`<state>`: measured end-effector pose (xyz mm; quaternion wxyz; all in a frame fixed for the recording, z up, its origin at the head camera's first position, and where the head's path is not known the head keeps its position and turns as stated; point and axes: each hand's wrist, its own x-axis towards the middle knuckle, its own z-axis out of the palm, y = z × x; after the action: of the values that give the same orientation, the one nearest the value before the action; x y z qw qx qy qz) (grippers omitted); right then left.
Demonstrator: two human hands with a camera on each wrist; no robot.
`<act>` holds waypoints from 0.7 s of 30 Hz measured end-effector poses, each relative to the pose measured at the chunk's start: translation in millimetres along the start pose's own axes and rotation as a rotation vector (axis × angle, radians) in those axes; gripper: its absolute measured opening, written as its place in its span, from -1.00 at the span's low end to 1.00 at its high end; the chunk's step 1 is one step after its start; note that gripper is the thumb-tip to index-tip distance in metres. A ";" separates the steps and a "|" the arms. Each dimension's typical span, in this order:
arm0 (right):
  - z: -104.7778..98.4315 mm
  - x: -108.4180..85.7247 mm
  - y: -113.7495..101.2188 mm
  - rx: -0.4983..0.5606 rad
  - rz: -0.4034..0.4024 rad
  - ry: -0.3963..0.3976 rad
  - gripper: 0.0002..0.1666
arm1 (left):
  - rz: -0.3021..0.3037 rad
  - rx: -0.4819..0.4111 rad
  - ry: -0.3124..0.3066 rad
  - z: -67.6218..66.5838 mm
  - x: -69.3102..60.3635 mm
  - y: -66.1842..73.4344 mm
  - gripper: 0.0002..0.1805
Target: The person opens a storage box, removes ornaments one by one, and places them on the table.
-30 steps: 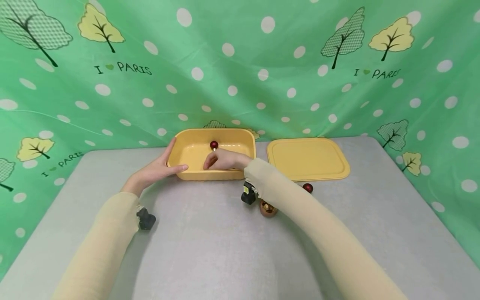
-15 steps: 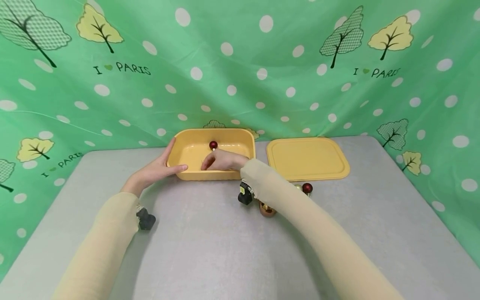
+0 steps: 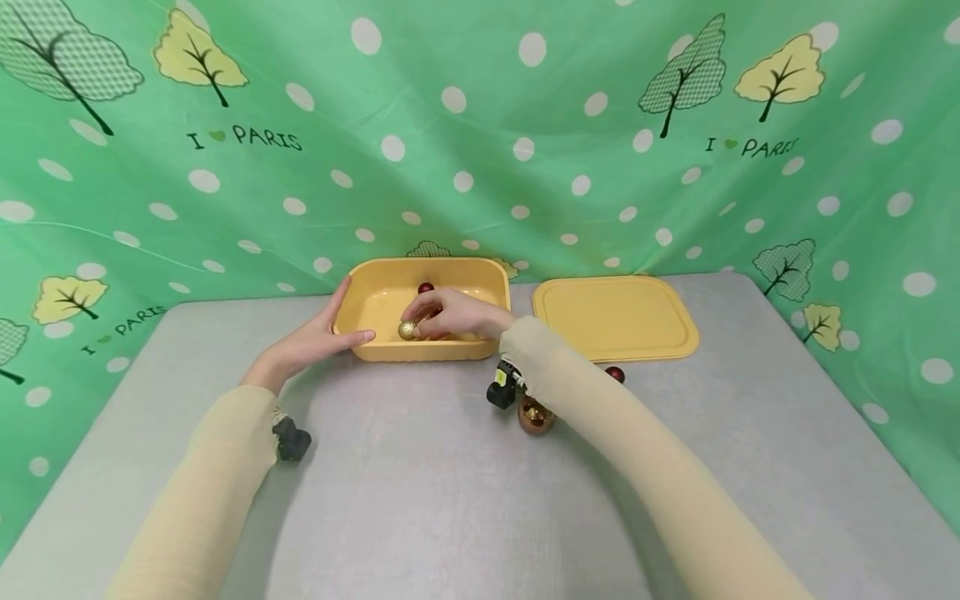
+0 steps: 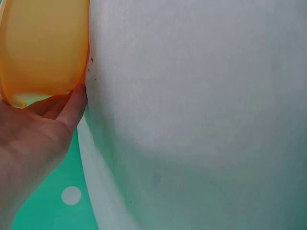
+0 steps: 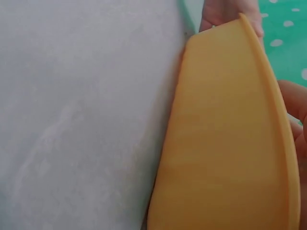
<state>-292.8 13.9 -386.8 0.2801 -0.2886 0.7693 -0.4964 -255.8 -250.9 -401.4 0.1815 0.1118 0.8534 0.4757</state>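
Observation:
The left hand [image 3: 311, 337] holds the left end of a yellow box [image 3: 420, 352], its thumb over the front rim and its fingers along the side. In the left wrist view, that hand [image 4: 45, 124] lies against the end of the box [image 4: 45, 43]. Inside the box, the right hand [image 3: 461, 313] pinches a small gold ball [image 3: 407, 330]. A dark red ball [image 3: 426, 287] shows behind its fingers. From the right wrist, the box's outer wall [image 5: 220, 124] hides most of the right hand [image 5: 295, 115].
To the right of the box lies a flat yellow lid [image 3: 617, 318]. A shiny copper-coloured ball [image 3: 536, 414] sits on the grey table [image 3: 405, 500] beside the right sleeve, and another dark red ball [image 3: 615, 374] is near the lid's front edge. A green patterned cloth [image 3: 480, 133] hangs behind.
The right hand has risen a little within the box and shifted slightly right, and the gold ball now shows at its fingertips. The left hand has stayed on the box.

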 end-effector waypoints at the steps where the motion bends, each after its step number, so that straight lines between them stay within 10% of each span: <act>1: -1.1 -1.3 0.3 0.011 -0.007 0.000 -0.70 | -0.002 -0.002 -0.001 0.0 0.0 0.3 0.17; 12: -3.0 -13.8 3.7 0.279 -0.031 0.091 -0.63 | -0.008 0.005 -0.001 0.0 1.0 0.8 0.17; 21: -9.1 -27.5 -1.0 0.152 -0.068 0.134 -0.65 | -0.009 0.002 0.002 -0.8 2.1 -0.7 0.18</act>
<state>-280.6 38.9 -378.7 0.2321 -0.2586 0.7362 -0.5807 -258.1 -251.1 -402.1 0.1828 0.1078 0.8544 0.4742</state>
